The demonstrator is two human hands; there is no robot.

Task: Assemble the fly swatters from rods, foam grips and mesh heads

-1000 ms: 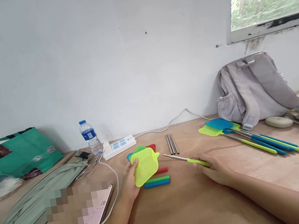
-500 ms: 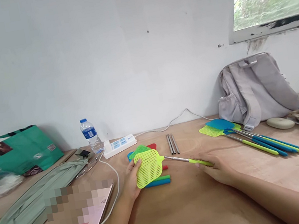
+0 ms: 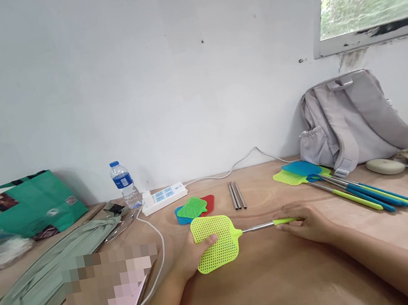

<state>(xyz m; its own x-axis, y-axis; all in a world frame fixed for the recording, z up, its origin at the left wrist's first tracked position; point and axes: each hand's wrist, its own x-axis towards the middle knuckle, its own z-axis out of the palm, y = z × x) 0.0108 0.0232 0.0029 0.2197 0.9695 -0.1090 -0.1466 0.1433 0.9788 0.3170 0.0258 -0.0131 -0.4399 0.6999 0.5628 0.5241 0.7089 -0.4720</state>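
A yellow-green fly swatter (image 3: 220,241) with a metal shaft is held level above the table between my two hands. My left hand (image 3: 190,252) grips the perforated head, its thumb on top. At the other end, my right hand (image 3: 307,223) is closed around the handle, which its fingers partly cover. Just beyond the swatter lie loose swatter heads: a green one (image 3: 192,207), a blue one (image 3: 182,216) and a red one (image 3: 209,203). Three metal tubes (image 3: 237,195) lie side by side farther back. Right of my right hand are several swatters (image 3: 353,192) in a pile.
A white power strip (image 3: 164,197) and a water bottle (image 3: 125,185) stand near the wall. The cable (image 3: 161,239) runs down the left side past a pixelated area. A grey backpack (image 3: 352,121) leans at the back right. A green bag (image 3: 39,202) and grey-green cloth (image 3: 57,262) are left.
Both hands have brought the swatter nearer to me and slightly right, turning it almost level. My left thumb now presses on the head. The loose heads behind show more fully.
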